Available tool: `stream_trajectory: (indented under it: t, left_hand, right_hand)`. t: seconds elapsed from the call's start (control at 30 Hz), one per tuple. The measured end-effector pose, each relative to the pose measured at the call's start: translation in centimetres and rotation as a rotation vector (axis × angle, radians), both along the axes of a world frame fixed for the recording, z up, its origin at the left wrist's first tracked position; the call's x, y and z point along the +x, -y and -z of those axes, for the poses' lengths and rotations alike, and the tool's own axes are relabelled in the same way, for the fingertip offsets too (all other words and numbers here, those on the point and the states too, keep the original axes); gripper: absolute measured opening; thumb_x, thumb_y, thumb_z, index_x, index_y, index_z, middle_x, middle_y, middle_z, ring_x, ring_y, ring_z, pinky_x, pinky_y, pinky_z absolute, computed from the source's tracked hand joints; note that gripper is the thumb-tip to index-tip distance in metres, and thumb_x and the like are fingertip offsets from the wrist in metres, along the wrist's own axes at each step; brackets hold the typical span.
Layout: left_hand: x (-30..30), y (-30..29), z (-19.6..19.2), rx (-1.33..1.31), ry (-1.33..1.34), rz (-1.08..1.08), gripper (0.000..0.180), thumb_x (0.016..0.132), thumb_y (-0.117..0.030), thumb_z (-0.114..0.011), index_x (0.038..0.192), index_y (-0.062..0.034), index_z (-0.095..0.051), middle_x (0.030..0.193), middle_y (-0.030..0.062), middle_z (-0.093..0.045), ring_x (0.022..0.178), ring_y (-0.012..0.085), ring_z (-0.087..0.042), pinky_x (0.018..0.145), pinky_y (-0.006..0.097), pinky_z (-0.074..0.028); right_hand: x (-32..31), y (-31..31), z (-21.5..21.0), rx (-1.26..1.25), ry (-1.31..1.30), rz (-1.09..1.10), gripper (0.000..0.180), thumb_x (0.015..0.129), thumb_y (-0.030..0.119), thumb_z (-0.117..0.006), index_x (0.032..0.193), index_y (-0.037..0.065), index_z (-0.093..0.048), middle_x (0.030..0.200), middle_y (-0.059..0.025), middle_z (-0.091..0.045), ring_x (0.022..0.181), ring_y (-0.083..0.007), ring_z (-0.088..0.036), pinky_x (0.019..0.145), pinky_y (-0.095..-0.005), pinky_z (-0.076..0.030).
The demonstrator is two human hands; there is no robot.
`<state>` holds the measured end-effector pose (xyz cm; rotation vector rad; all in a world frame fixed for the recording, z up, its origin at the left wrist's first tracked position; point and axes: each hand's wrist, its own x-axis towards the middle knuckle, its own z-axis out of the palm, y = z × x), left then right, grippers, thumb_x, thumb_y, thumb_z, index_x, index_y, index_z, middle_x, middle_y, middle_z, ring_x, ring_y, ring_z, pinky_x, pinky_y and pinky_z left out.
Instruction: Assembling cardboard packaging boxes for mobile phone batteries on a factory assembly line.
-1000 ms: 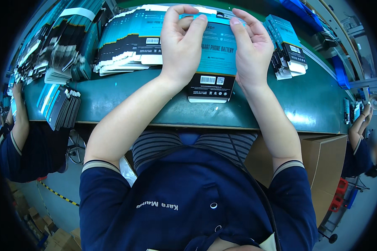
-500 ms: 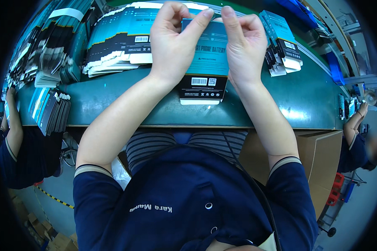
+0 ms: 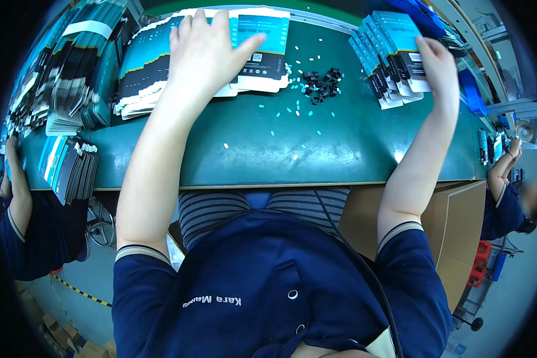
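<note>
Left hand (image 3: 206, 51) lies flat and spread on the fanned stack of flat teal-and-black packs (image 3: 161, 71) at the far left of the green surface (image 3: 268, 149), fingers wide, palm down, touching the top sheets but not visibly gripping one. Right hand (image 3: 438, 65) is closed on the end pack of the upright row of filled packs (image 3: 391, 56) at the far right, thumb and fingers pinching its edge. My read on progress: a fair row of finished packs stands on the right, yet the flat stack on the left looks thick, so plenty seems left to do, roughly early to mid batch. The middle of the surface holds no pack between the hands. Scattered there: a little heap of small black parts (image 3: 320, 83) and loose pale teal bits (image 3: 292, 116) strewn toward the near edge, lying where a pack would likely be laid. More bundled flat packs (image 3: 65, 71) sit piled at the far left, another bundle (image 3: 71, 167) hangs over the near left corner. A cardboard box (image 3: 453, 238) sits under the right side. Other people's arms show at both edges, one left (image 3: 12, 191), one right (image 3: 501, 173), well apart from these hands.
</note>
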<state>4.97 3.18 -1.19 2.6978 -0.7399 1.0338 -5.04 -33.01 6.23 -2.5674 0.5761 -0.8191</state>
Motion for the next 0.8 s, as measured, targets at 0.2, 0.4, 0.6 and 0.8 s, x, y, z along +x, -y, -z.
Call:
stream_trajectory:
  t: [0.2,0.4,0.6,0.8]
  left_hand:
    - [0.3,-0.1,0.3,0.053,-0.171,0.053,0.061,0.085,-0.048,-0.065,0.121,-0.0008,-0.057,0.123,0.0262,-0.054,0.122,0.0405,-0.048,0.104,0.056,-0.033]
    - [-3.0,2.9,1.0,0.104,-0.138,0.264,0.053,0.090,-0.045,-0.057,0.118,-0.0003,-0.060,0.129,0.0232,-0.053,0.125,0.0363,-0.046,0.107,0.049,-0.032]
    - [-4.3,2.8,0.5,0.010,-0.279,0.437,0.055,0.092,-0.046,-0.054,0.128,-0.0050,-0.055,0.132,0.0305,-0.047,0.129,0.0433,-0.040,0.110,0.051,-0.027]
    - [-3.5,2.3,1.0,0.014,-0.272,0.240,0.080,0.081,-0.066,-0.057,0.133,-0.0051,-0.051,0.139,0.0322,-0.039,0.136,0.0426,-0.031,0.112,0.052,-0.022]
  right_hand:
    - [0.2,-2.5,-0.1,-0.579,0.434,0.010,0.028,0.085,0.032,-0.067,0.098,0.008,-0.071,0.088,-0.0132,-0.069,0.083,-0.0271,-0.066,0.079,-0.0373,-0.050]
    - [-0.4,-12.5,3.0,-0.350,-0.206,-0.469,0.018,0.079,0.007,-0.063,0.096,0.002,-0.069,0.089,-0.0197,-0.066,0.085,-0.0342,-0.066,0.082,-0.0392,-0.051]
    - [0.0,-11.8,4.1,-0.223,-0.415,-0.486,0.017,0.078,0.008,-0.061,0.091,0.000,-0.069,0.092,-0.0194,-0.067,0.090,-0.0326,-0.065,0.084,-0.0395,-0.051]
    - [0.0,-12.5,3.0,-0.197,-0.303,-0.478,0.017,0.078,0.015,-0.064,0.082,0.001,-0.072,0.077,-0.0168,-0.069,0.070,-0.0295,-0.068,0.074,-0.0364,-0.055]
